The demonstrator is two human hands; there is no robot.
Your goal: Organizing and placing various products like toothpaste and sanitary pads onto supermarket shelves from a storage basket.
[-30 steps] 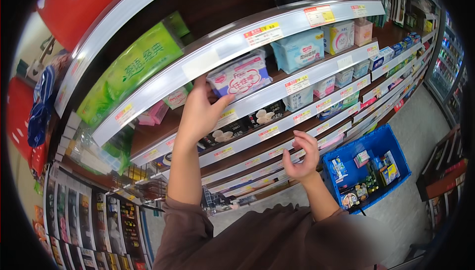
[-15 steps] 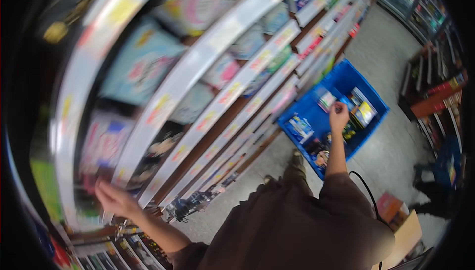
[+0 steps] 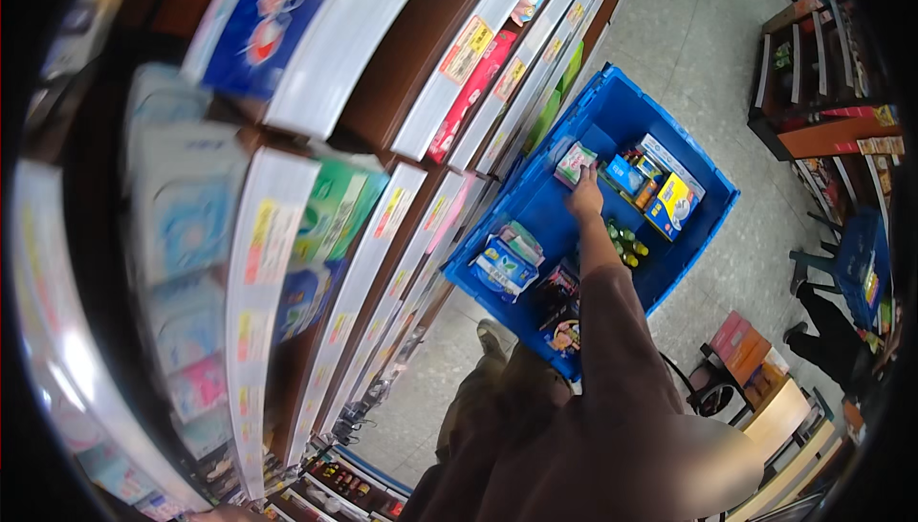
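Note:
My right hand (image 3: 585, 199) reaches into a blue plastic crate (image 3: 660, 101), its fingers closed at the edge of a small pink, green and white soft package (image 3: 576, 164). Of my left hand (image 3: 225, 514), only a sliver shows at the lower edge, beside the shelf; its fingers are hidden. Blue and white soft packs (image 3: 505, 269) lie in the crate's near left part. A yellow and blue box (image 3: 674, 206) stands on the right, next to a small blue box (image 3: 624, 175). Green bottles with yellow caps (image 3: 627, 245) lie below them, partly behind my arm.
Tall shelves (image 3: 316, 168) of packaged goods with white price rails rise close on my left. Across the grey tiled floor (image 3: 684, 34) are more shelves (image 3: 813, 63). A person's dark-clothed leg (image 3: 832, 331) and a second blue crate (image 3: 863, 264) are at the right. Cardboard boxes (image 3: 741, 350) stand nearer me.
My view has swung, and the crate looks larger and nearer. My left hand, earlier open beside the shelf packs, has dropped almost out of view. My right hand stays by the small package.

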